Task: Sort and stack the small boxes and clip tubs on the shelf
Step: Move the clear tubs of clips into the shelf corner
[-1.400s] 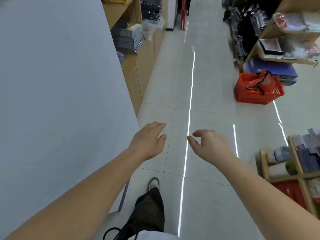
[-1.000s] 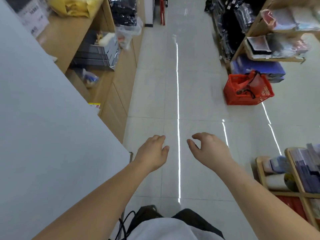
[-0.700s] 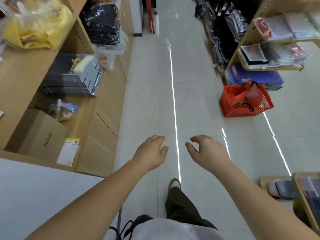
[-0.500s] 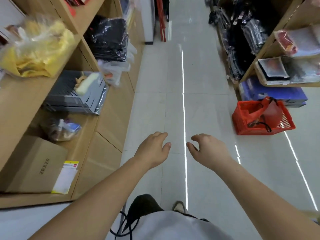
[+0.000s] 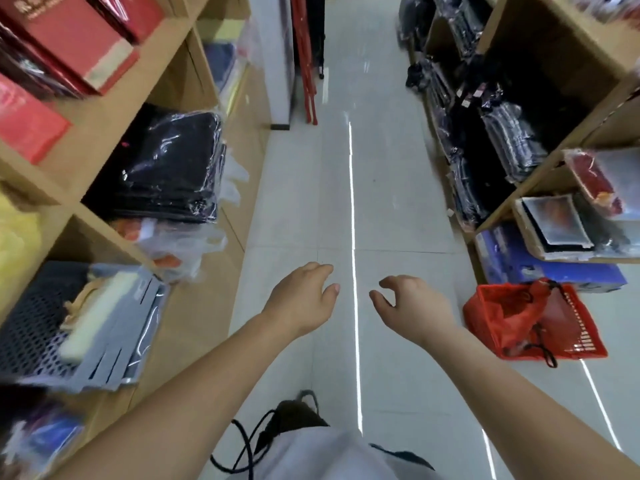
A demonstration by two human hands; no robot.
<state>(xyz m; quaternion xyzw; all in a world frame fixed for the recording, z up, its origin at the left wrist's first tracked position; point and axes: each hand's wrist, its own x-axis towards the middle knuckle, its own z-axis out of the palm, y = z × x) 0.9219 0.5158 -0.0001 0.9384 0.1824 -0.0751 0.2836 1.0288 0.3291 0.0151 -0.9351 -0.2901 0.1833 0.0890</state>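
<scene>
Two long runs of wooden shelving flank the aisle, one (image 5: 104, 133) out to the left of the left hand, the other (image 5: 588, 109) out to the right of the right hand. Pale tiled floor (image 5: 381, 202) runs beneath and beyond both hands, streaked with light. Up and left of the left hand sit black packs in clear wrap (image 5: 162, 168), and above them red boxes (image 5: 69, 36) with gold lettering too blurred to read. Grey perforated trays (image 5: 34, 327) lie on the low shelf left of that hand. Just right of the right hand, a red basket (image 5: 533, 320) stands on the floor with a red bag inside. Left hand (image 5: 304, 299): palm down, fingers loosely bent, holding nothing. Right hand (image 5: 412, 306): fingers loosely curled, thumb apart, holding nothing. Where the small boxes and clip tubs are, I cannot tell.
</scene>
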